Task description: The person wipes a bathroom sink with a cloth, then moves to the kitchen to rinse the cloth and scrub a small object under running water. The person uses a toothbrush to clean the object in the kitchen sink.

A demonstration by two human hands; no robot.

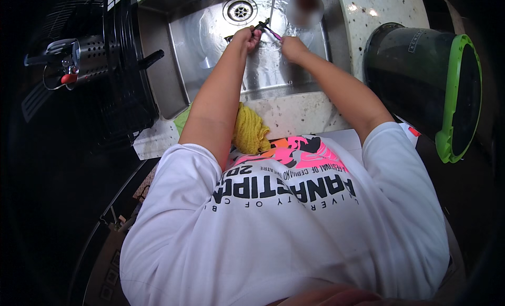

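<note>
Over the stainless steel sink (272,75), my left hand (249,38) holds a small black part (262,25) whose exact kind I cannot tell. My right hand (294,49) grips a thin pink and dark tool (273,33), perhaps a toothbrush, its far end against the black part. A thin stream of water (273,8) falls beside that end. The drain strainer (240,10) lies beyond my left hand. A blurred round thing (305,9) is at the sink's far right.
A yellow cloth (251,130) and a green cloth (182,120) lie on the speckled counter's near edge (296,109). At left stand a black dish rack (130,69) and a perforated metal utensil holder (94,55). A dark container with a green rim (449,105) is at right.
</note>
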